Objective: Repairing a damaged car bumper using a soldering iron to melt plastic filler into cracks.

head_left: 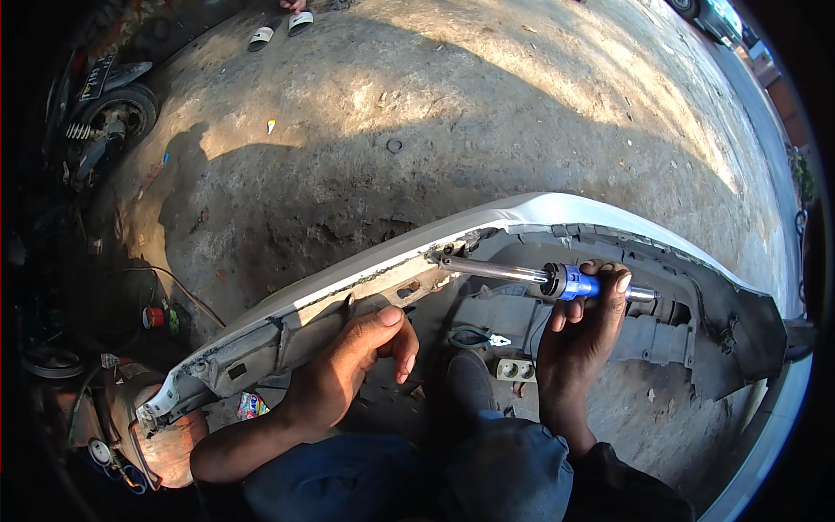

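Note:
A white car bumper lies across my lap area, its rough grey inner side facing me. My right hand grips the blue handle of a soldering iron with a long metal barrel. The iron's tip touches or nearly touches the bumper's inner edge, close to a slotted tab. Just below that edge is my left hand, its fingers loosely bent and the thumb apart from them, with nothing visible in it. Pliers with dark handles lie beyond my shoe, seen through the bumper's hollow.
A white power socket block sits on the ground beside my shoe. At the left stand an orange tank with a gauge and a motorbike wheel. Sandals and a person's hand show at the top.

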